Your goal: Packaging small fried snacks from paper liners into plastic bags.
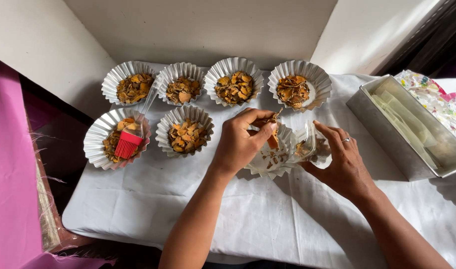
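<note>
Pinching orange flakes [273,130], left hand [239,141] closed; right hand [340,157] grips clear tub [307,146].

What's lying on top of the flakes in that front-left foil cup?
A pastry brush with red bristles and a clear handle lies on the flakes in the foil cup. The flakes beneath its bristles are covered.

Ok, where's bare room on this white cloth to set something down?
The white cloth is bare along the near edge, below the fluted foil cups and around both forearms, and between the right hand and the metal loaf tin. It is crowded at the back and around the left hand.
</note>
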